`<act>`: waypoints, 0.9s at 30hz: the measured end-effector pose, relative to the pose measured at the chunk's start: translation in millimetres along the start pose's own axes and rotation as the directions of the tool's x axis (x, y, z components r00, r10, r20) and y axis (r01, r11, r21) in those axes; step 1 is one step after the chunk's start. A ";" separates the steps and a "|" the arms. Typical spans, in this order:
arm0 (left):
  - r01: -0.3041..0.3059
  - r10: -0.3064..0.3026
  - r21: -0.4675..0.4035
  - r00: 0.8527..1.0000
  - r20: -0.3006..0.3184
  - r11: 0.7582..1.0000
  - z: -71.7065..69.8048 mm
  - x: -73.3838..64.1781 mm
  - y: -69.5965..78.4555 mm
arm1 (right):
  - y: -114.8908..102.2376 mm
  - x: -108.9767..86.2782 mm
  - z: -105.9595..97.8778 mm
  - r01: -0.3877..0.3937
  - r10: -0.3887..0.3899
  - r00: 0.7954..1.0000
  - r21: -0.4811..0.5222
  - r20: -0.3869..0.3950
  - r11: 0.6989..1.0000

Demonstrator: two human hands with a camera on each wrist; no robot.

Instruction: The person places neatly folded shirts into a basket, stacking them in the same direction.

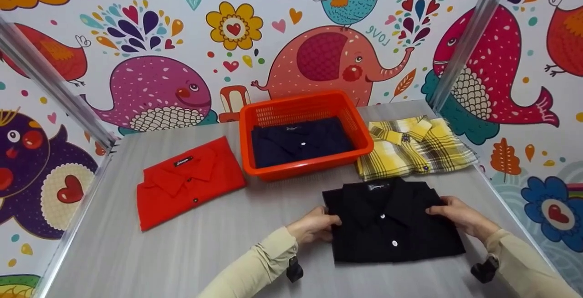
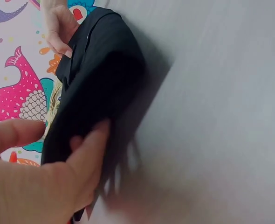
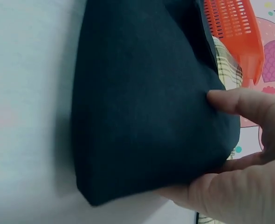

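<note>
Between both hands is a folded black shirt (image 1: 401, 234) with white buttons, collar toward the back. My left hand (image 1: 314, 226) holds its left edge, thumb on top and fingers beneath. On the opposite edge my right hand (image 1: 462, 216) pinches the cloth, the thumb lying on the upper face. In the left wrist view the shirt (image 2: 100, 70) is raised off the table, casting a shadow. The right wrist view shows the right hand (image 3: 249, 140) with its thumb over the fabric and fingers under it.
An orange-red plastic basket (image 1: 309, 166) at the back holds a folded navy shirt (image 1: 296, 145). Left of it lies a folded red shirt (image 1: 191, 184); to its right, a folded yellow plaid shirt (image 1: 419, 147). Printed wall panels (image 1: 282, 15) enclose the grey table (image 1: 182, 252).
</note>
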State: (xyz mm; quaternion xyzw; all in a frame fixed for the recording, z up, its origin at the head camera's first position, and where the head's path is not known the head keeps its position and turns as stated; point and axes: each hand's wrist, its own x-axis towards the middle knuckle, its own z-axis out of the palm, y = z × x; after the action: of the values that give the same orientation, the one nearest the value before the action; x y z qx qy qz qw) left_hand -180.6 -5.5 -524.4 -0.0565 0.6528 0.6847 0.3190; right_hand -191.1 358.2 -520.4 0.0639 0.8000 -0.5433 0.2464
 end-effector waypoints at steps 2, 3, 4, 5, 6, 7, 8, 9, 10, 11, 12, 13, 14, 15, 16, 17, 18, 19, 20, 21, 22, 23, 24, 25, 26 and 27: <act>-0.004 0.004 -0.011 1.000 0.009 1.000 -0.2 0.4 -0.1 | -0.2 -0.9 1.7 0.018 -0.019 1.000 -0.031 -0.018 0.999; -0.004 0.004 -0.016 1.000 0.014 1.000 -0.5 0.6 -0.2 | -0.5 -1.4 2.6 0.031 -0.032 0.999 -0.045 -0.027 0.998; -0.005 0.005 -0.016 1.000 0.019 1.000 -0.9 0.7 -0.2 | -1.2 -2.2 3.7 0.042 -0.044 0.998 -0.068 -0.039 0.997; -0.005 0.005 -0.013 1.000 0.024 1.000 -1.5 0.8 -0.3 | -2.1 -3.1 4.8 0.051 -0.055 0.997 -0.088 -0.048 0.995; -0.005 0.005 -0.007 1.000 0.026 1.000 -2.2 0.6 -0.4 | -2.8 -3.6 5.8 0.065 -0.071 0.996 -0.102 -0.050 0.993; -0.007 0.007 -0.007 1.000 0.030 1.000 -3.0 0.3 -0.4 | -3.8 -4.4 6.8 0.076 -0.082 0.995 -0.112 -0.048 0.991; -0.008 0.008 -0.003 0.999 0.032 1.000 -3.7 -0.1 -0.7 | -4.8 -5.1 7.5 0.084 -0.090 0.995 -0.122 -0.043 0.989; -0.010 0.011 -0.001 0.999 0.032 1.000 -4.3 -0.5 -0.8 | -5.9 -5.8 8.1 0.088 -0.094 0.995 -0.127 -0.039 0.988; -0.011 0.011 0.006 0.999 0.031 1.000 -5.1 -0.9 -1.1 | -7.1 -6.5 8.5 0.090 -0.094 0.995 -0.131 -0.031 0.987; -0.011 0.011 0.011 0.999 0.030 1.000 -6.0 -1.4 -1.2 | -8.1 -7.2 8.9 0.091 -0.095 0.995 -0.130 -0.024 0.987; -0.012 0.012 0.016 1.000 0.027 1.000 -6.8 -1.9 -1.2 | -8.9 -7.7 9.2 0.092 -0.095 0.995 -0.129 -0.017 0.987; -0.014 0.013 0.021 1.000 0.024 1.000 -7.9 -2.8 -1.3 | -9.6 -8.1 9.9 0.092 -0.095 0.995 -0.129 -0.011 0.987; -0.014 0.014 0.033 1.000 0.020 0.999 -9.0 -3.6 -1.4 | -10.2 -8.4 10.6 0.096 -0.097 0.995 -0.128 -0.006 0.987; -0.015 0.014 0.041 1.000 0.017 0.999 -10.3 -4.3 -1.4 | -10.6 -8.7 11.4 0.101 -0.101 0.995 -0.124 0.000 0.987; -0.018 0.017 0.047 1.000 0.016 0.999 -11.7 -5.0 -1.4 | -10.7 -9.0 12.1 0.108 -0.109 0.994 -0.124 0.004 0.986; -0.021 0.021 0.050 1.000 0.014 0.999 -13.0 -5.9 -1.1 | -10.8 -9.2 13.0 0.119 -0.119 0.993 -0.123 0.007 0.985; -0.026 0.025 0.052 1.000 0.014 0.998 -14.4 -6.5 -0.9 | -10.9 -9.4 14.2 0.126 -0.126 0.992 -0.113 0.011 0.985; -0.034 0.033 0.047 0.999 0.016 0.998 -15.8 -7.3 -0.5 | -11.2 -9.8 15.3 0.133 -0.132 0.991 -0.105 0.016 0.986; -0.043 0.042 0.038 0.999 0.020 0.998 -17.2 -7.9 -0.4 | -11.7 -10.2 16.5 0.138 -0.137 0.990 -0.094 0.023 0.986; -0.050 0.050 0.029 0.999 0.023 0.998 -18.6 -8.5 -0.1 | -12.2 -10.5 17.5 0.144 -0.142 0.989 -0.084 0.031 0.986; -0.057 0.056 0.018 0.998 0.026 0.998 -20.0 -9.1 0.0 | -12.9 -10.8 18.8 0.147 -0.144 0.989 -0.074 0.037 0.986; -0.061 0.061 0.009 0.998 0.027 0.998 -21.4 -9.9 0.2 | -13.9 -11.1 20.3 0.149 -0.147 0.988 -0.060 0.045 0.987; -0.066 0.066 -0.002 0.997 0.028 0.998 -22.9 -10.5 0.1 | -15.0 -11.4 21.7 0.151 -0.148 0.988 -0.051 0.050 0.987; -0.070 0.071 -0.010 0.997 0.028 0.997 -24.3 -11.5 0.3 | -16.3 -11.8 23.4 0.153 -0.151 0.987 -0.049 0.053 0.987; -0.073 0.073 -0.016 0.997 0.029 0.997 -25.9 -12.4 0.3 | -17.5 -12.0 25.2 0.157 -0.154 0.987 -0.046 0.052 0.987; -0.073 0.074 -0.019 0.997 0.027 0.997 -27.5 -13.5 0.3 | -18.9 -12.2 26.7 0.164 -0.161 0.985 -0.047 0.054 0.985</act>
State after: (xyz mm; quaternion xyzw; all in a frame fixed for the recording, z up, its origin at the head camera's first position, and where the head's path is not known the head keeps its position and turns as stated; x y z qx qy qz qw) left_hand -179.4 -36.0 -521.4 -0.0257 0.6437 0.7026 0.3021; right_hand -178.8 328.6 -506.7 -0.0217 0.8097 -0.5425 0.2229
